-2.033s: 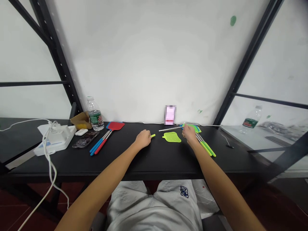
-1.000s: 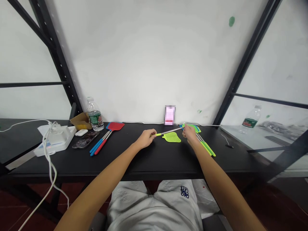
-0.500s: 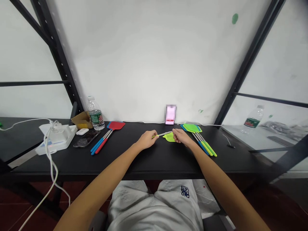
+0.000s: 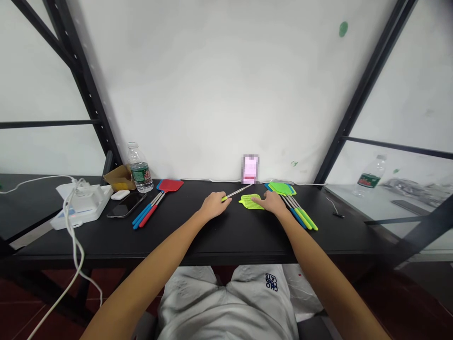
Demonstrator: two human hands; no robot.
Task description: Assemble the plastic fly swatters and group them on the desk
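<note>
My left hand (image 4: 213, 206) is closed round the yellow-green grip of a thin metal rod (image 4: 239, 191) that slants up and right toward the wall. A loose yellow-green fly-swatter head (image 4: 247, 202) lies flat on the black table (image 4: 226, 236), just right of that hand. My right hand (image 4: 271, 202) lies low, its fingers stretched flat onto the head's right edge. The rod's far tip is clear of the head.
A stack of green and blue swatters (image 4: 283, 189) lies right of my right hand. Red and blue swatters (image 4: 169, 185) lie at left, near a water bottle (image 4: 139, 168), a phone (image 4: 124, 206), an earbud case (image 4: 119, 194) and a white box with cables (image 4: 83, 203). A pink object (image 4: 249, 169) stands by the wall.
My right hand let go of the rod's far end by the green stack, moved left and settled on the loose head. My left hand kept the grip; the rod swung up.
</note>
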